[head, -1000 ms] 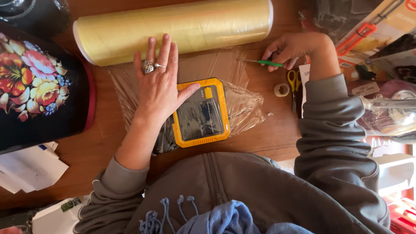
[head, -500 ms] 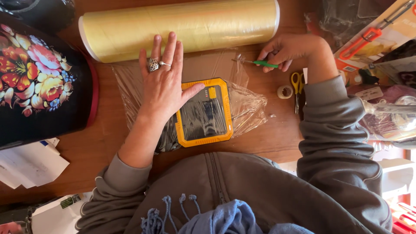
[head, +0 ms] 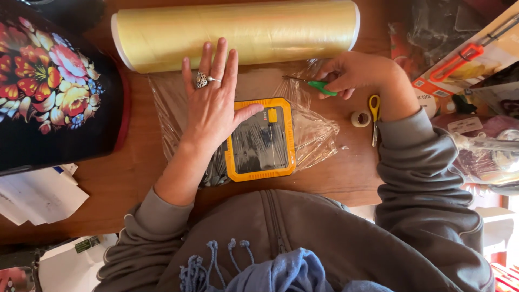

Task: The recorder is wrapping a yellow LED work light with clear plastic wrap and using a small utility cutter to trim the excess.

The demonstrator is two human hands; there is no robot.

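While left hand [head: 213,105] flattens wrap [head: 319,132], right hand [head: 357,73] grips cutter [head: 319,85].

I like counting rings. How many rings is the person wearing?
1 that I can see: a silver ring on the left hand, which lies flat on the plastic wrap. The right hand's fingers are curled, so more may be hidden.
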